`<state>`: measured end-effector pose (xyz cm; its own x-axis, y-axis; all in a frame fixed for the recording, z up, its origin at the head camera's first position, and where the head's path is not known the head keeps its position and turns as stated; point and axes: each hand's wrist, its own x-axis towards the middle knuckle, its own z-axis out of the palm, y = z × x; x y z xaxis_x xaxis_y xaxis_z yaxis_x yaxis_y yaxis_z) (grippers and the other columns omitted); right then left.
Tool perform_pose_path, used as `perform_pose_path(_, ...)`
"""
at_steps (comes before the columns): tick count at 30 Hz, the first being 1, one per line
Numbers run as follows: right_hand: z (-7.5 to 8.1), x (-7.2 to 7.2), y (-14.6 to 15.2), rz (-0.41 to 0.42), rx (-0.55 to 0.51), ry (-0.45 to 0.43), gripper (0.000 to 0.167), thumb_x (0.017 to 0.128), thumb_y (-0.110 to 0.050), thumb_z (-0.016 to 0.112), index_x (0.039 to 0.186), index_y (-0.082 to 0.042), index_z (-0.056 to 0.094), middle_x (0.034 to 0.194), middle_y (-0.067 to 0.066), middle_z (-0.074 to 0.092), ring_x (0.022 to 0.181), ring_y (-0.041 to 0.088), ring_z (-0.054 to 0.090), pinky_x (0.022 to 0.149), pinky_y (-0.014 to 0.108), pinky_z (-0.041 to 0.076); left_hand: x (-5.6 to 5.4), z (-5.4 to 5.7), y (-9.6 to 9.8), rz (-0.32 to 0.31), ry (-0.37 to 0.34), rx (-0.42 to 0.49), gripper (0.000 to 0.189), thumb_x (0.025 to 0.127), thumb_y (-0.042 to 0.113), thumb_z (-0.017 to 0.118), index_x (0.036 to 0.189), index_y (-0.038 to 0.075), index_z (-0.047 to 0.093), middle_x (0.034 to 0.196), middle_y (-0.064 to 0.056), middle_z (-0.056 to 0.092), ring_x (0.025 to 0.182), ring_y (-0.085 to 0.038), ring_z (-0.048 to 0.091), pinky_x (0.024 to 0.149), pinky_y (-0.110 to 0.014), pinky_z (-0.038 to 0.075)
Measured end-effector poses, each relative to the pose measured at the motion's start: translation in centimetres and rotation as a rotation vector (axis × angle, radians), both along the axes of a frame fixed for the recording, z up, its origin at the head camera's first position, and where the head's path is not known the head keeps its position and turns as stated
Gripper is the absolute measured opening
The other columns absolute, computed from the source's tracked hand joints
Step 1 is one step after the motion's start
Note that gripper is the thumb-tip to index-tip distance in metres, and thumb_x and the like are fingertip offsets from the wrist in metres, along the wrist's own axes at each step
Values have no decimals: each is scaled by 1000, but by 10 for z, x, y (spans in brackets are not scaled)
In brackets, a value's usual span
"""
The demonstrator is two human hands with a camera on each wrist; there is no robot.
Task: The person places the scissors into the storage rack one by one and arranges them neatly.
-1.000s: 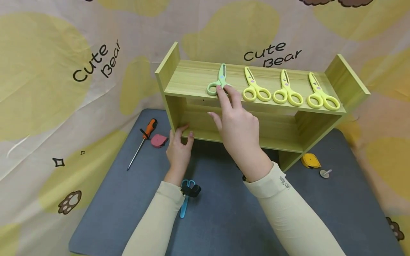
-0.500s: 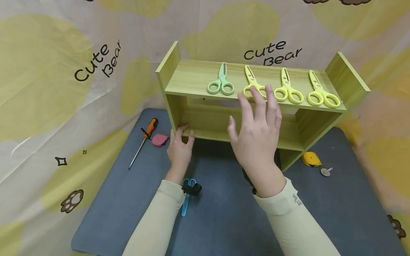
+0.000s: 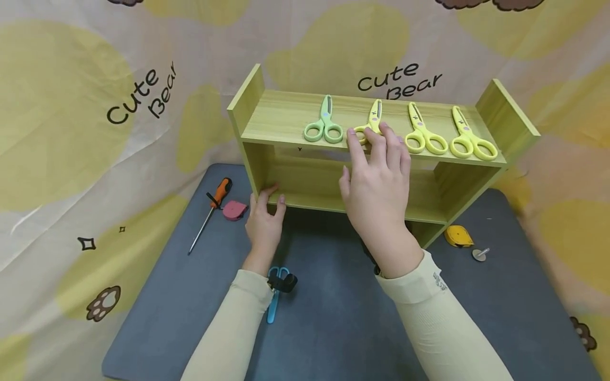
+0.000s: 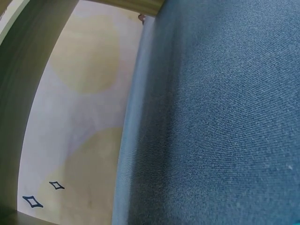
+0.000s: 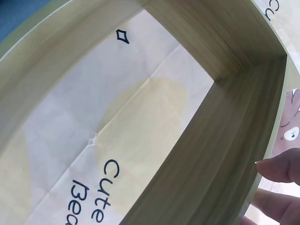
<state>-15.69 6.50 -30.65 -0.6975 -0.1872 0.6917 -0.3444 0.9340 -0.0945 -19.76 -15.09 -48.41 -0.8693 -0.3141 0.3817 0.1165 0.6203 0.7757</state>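
Note:
A light wooden shelf unit (image 3: pixel 281 114) stands on the table, with scissors laid in a row on its top board. My left hand (image 3: pixel 263 227) grips the unit's lower left corner. My right hand (image 3: pixel 381 193) reaches over the front edge, its fingertips on the handles of a yellow pair of scissors (image 3: pixel 376 112) and its thumb apart. Those handles are partly covered by the fingers. Green scissors (image 3: pixel 326 111) lie to the left, two more yellow pairs to the right. In the right wrist view, fingers (image 5: pixel 282 167) show at the board's edge.
An orange-handled screwdriver (image 3: pixel 220 193) and a pink tape measure (image 3: pixel 234 210) lie left of the unit. Blue scissors (image 3: pixel 273 307) lie by my left wrist. To the right are a yellow tape measure (image 3: pixel 459 236) and a small metal disc with a pin (image 3: pixel 480 255).
My right hand has moved from the green scissors to the first yellow pair. That pair has turned, its handles shifting left and its tip right. My left hand stays put.

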Motion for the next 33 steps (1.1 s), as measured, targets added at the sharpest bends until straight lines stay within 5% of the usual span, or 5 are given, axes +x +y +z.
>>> perform_pose_path(7, 7, 6, 10, -3, -37, -5, 62, 95, -15, 70, 154, -8, 50, 151, 22, 46, 152, 39, 26, 122, 52, 18, 1, -2, 2, 8, -7, 12, 38, 105, 45, 61, 138, 28, 65, 142, -9, 53, 121, -35, 61, 87, -63, 46)
perform_pose_path(13, 17, 13, 51, -150, -143, 0, 50, 96, -10, 62, 146, -5, 59, 149, 20, 52, 148, 38, 31, 113, 57, 25, 0, -2, 4, 4, -1, 1, 39, 105, 46, 60, 139, 27, 65, 145, -9, 53, 123, -36, 61, 84, -65, 47)
perform_pose_path(17, 16, 11, 64, -181, -119, -58, 45, 97, -9, 57, 142, -5, 63, 142, 22, 56, 140, 43, 35, 108, 59, 26, 0, -3, 3, 13, 5, 9, 38, 104, 45, 61, 138, 28, 65, 144, -9, 53, 124, -36, 61, 82, -65, 47)
perform_pose_path(26, 15, 9, 62, -177, -90, -70, 54, 94, -4, 54, 147, -10, 60, 146, 22, 51, 139, 43, 34, 103, 60, 28, 0, -2, 4, -1, -20, 16, 39, 105, 45, 60, 140, 27, 63, 145, -11, 52, 123, -38, 60, 85, -66, 46)
perform_pose_path(33, 11, 6, 49, -33, 18, -20, 62, 89, -2, 61, 149, -19, 58, 153, 13, 50, 150, 37, 28, 109, 58, 27, 1, -1, 3, -2, -17, 21, 38, 105, 44, 62, 139, 28, 64, 148, -10, 51, 127, -36, 58, 87, -66, 46)
